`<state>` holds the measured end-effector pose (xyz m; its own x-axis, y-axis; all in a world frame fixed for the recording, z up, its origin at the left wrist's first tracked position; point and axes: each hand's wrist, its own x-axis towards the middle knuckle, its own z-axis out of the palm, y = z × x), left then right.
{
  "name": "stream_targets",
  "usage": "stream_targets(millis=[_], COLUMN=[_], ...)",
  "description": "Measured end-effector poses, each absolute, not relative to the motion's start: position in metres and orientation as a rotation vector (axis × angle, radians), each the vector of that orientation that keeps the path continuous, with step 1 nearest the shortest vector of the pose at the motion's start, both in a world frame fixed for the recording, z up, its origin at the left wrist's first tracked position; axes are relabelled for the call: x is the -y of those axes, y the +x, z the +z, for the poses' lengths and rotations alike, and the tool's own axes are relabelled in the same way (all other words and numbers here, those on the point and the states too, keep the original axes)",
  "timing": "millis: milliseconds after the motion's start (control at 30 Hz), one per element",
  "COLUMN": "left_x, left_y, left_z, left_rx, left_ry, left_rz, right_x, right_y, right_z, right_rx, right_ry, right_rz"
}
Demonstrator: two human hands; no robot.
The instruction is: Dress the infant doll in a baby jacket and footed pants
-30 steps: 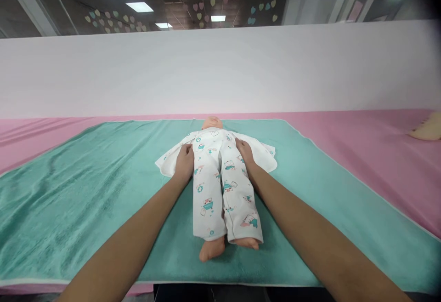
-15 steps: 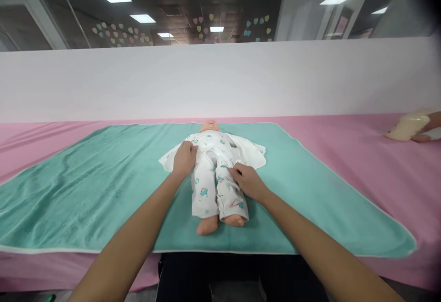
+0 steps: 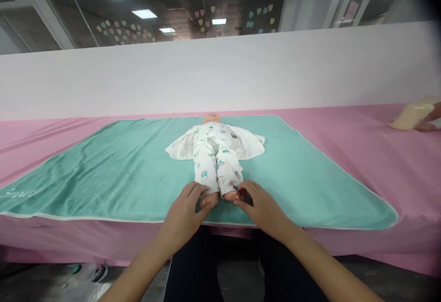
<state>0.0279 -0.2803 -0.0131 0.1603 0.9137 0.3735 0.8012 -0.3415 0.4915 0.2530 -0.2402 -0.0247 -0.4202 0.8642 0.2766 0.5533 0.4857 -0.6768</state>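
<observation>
A baby doll (image 3: 212, 117) lies on its back on a teal blanket (image 3: 296, 173), head away from me and feet towards me. It wears white printed pants (image 3: 206, 171), and a white top (image 3: 250, 145) fans out at both sides. My left hand (image 3: 188, 207) is closed round the pants cuff and foot on the left, fingers on the cloth and thumb by the foot. At the other cuff, my right hand (image 3: 260, 203) pinches the hem beside the doll's foot. The fingertips partly hide both feet.
Pink cloth (image 3: 361, 150) covers the surface under the blanket, up to a low white wall (image 3: 213, 76) with glass above. At far right, another person's hand (image 3: 427, 125) holds a pale yellowish bottle (image 3: 409, 117). My legs are below the front edge.
Both my hands have moved down from the waist and thigh of the doll's pants to the cuffs at its feet. The view has tilted slightly.
</observation>
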Motion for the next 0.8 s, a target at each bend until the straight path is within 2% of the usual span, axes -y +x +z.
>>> stream_targets(millis=[333,567,800], left_x=[0.268,0.267,0.268], left_y=[0.043,0.028,0.006], left_z=[-0.027,-0.028,-0.043], left_rx=[-1.819,-1.694,-1.888], left_ry=[2.298,2.071,2.177], left_rz=[1.088,1.136,0.989], right_x=[0.263,0.268,0.238], right_y=[0.26,0.234,0.178], right_z=[0.005,0.005,-0.005], right_rx=[2.206,2.36,2.505], right_ry=[-1.167,-1.031,-1.169], right_rz=[0.594,0.066,-0.296])
